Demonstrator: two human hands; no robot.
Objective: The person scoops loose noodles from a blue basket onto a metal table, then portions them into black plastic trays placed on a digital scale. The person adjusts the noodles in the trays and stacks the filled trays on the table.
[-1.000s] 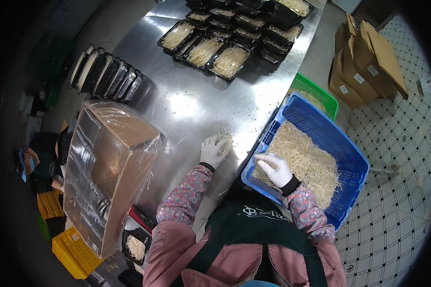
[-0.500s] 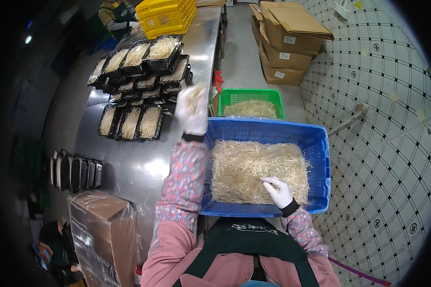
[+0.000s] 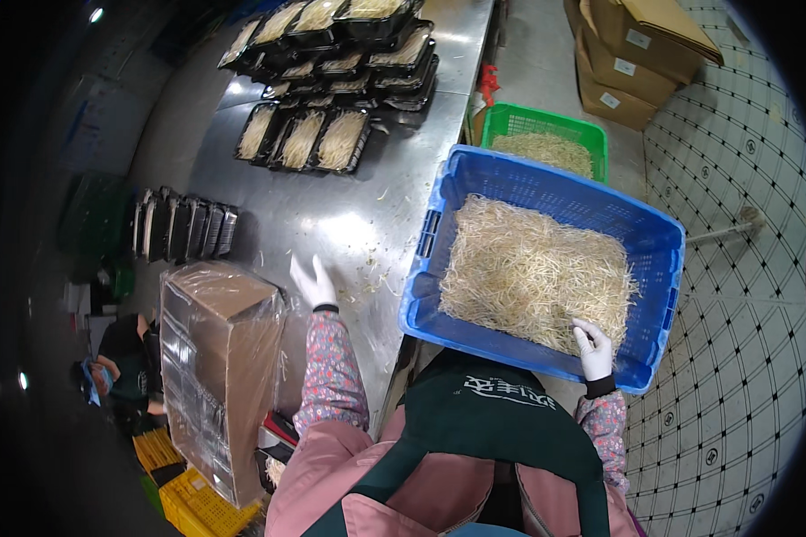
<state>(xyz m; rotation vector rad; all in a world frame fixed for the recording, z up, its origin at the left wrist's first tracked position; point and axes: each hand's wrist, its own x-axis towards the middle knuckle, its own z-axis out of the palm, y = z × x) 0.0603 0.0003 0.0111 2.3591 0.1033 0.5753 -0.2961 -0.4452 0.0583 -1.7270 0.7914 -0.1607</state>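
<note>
My left hand (image 3: 314, 283), in a white glove, is over the steel table (image 3: 331, 224) near the plastic-wrapped carton. Its fingers are spread and nothing shows in them. My right hand (image 3: 594, 351), also gloved in white, is inside the blue crate (image 3: 546, 352), at the near right edge of a heap of pale bean sprouts (image 3: 533, 268). The fingers of that hand are bent together against the sprouts; what they hold, if anything, is too small to make out. Black trays of sprouts (image 3: 301, 140) stand in a row, with stacked filled trays (image 3: 354, 63) behind them.
A plastic-wrapped carton (image 3: 233, 358) sits at the table's near left, with upright black trays (image 3: 184, 225) beyond. A green crate of sprouts (image 3: 546, 148) touches the blue crate's far side. Flattened cardboard boxes (image 3: 631, 67) stand farther back. Another person (image 3: 125, 367) is at far left, near yellow crates (image 3: 201, 506).
My left hand has swung back from near the tray stacks toward the wrapped carton; the pale strands it held are gone from it. The view has turned left. My right hand stays at the sprouts.
</note>
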